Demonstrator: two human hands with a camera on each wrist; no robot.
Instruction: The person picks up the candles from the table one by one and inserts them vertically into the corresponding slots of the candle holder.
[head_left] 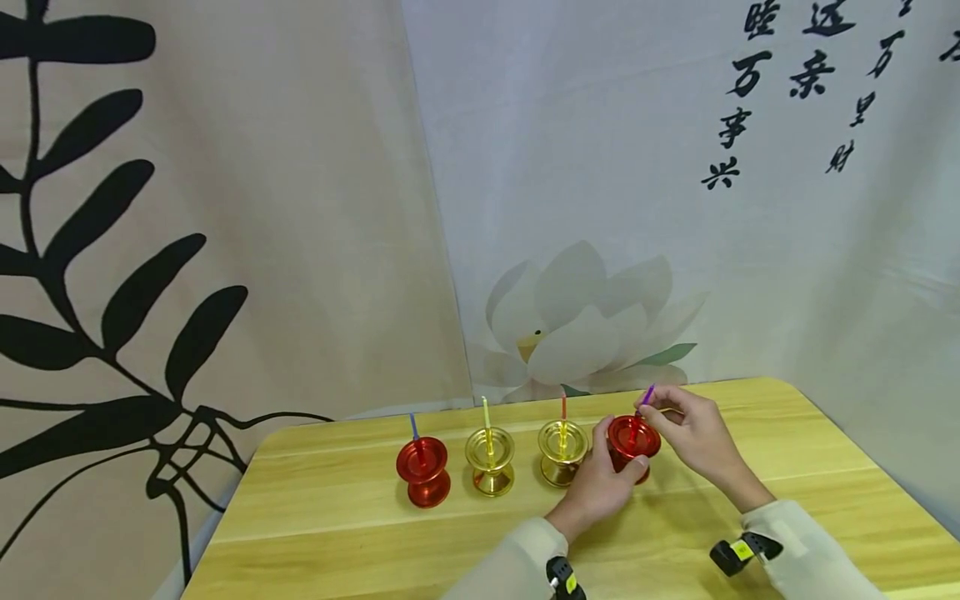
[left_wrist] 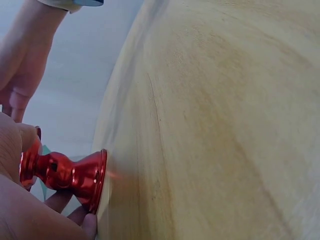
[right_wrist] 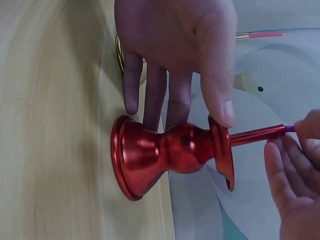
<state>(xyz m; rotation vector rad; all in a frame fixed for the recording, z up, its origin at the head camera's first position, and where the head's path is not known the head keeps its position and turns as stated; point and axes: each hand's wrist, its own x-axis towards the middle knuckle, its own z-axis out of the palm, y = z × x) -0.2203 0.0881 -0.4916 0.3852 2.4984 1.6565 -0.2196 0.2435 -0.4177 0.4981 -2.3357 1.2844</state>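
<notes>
In the head view, my left hand steadies a shiny red candlestick at the right end of a row. The right wrist view shows its thumb on the dish's rim and the fingers along the stem. My right hand pinches a thin purple candle at the top of this candlestick's narrow red tube. Most of the candle is hidden by fingertips and tube. The candlestick stands upright with its flared base on the wooden table.
Left of my hands stand a gold candlestick with a red candle, another gold one with a yellow candle, and a red one with a blue candle. A printed cloth hangs behind the table.
</notes>
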